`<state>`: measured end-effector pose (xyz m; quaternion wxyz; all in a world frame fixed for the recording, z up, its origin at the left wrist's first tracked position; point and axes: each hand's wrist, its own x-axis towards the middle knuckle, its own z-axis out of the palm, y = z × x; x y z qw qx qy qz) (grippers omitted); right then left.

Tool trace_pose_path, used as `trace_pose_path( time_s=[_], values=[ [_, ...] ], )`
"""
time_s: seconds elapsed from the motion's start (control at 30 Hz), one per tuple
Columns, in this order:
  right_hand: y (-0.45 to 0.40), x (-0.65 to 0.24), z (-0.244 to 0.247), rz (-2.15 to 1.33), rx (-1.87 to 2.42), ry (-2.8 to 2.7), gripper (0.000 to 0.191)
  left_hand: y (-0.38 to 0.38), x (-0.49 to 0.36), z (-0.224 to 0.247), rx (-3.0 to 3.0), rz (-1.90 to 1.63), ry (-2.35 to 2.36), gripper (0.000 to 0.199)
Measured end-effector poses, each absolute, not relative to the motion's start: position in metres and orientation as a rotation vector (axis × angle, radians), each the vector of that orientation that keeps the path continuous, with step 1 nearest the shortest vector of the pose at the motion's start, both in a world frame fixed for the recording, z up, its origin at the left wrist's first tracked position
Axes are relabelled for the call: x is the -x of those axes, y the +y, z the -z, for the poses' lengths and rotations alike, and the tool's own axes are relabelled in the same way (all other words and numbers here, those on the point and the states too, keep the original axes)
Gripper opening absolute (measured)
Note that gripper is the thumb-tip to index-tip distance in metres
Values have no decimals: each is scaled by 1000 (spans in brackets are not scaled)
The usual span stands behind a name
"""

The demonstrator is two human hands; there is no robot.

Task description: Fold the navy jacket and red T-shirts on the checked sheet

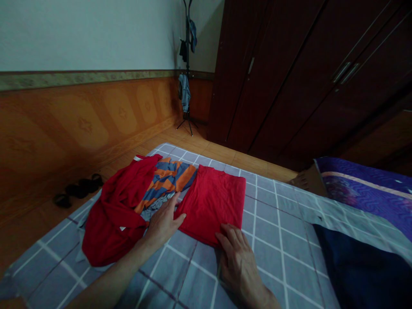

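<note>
A red piece of clothing [214, 201], folded into a rough rectangle, lies flat on the checked bedsheet [267, 240]. My left hand [165, 221] is at its left edge, open, with fingers stretched forward and the thumb apart. At the near right corner, the bent fingers of my right hand [238, 257] are closed on the cloth's edge; the thumb is mostly hidden. Left of the folded piece is a loose heap: a crumpled red garment [120, 210], an orange and grey patterned garment [174, 176], and some grey cloth [157, 206] partly under my left hand.
Dark navy cloth [363, 266] lies on the bed at the right. Beyond the bed's right corner is a purple quilted item [363, 184]. Black footwear [80, 189] sits on the floor at left. A coat stand [187, 64] and a dark wardrobe [273, 77] stand behind.
</note>
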<state>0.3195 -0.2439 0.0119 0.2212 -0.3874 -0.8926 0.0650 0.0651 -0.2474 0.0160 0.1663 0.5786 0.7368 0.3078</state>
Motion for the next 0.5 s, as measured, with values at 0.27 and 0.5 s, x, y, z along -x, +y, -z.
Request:
trace_pose_path(
  time_s=[0.27, 0.5],
  values=[
    [-235, -324, -44, 28, 1224, -2571, 23, -243, -77, -31, -1594, -782, 1959, 50],
    [-268, -396, -76, -183, 1000, -2672, 27, -290, -89, -40, -1456, -722, 1406, 59]
  ],
)
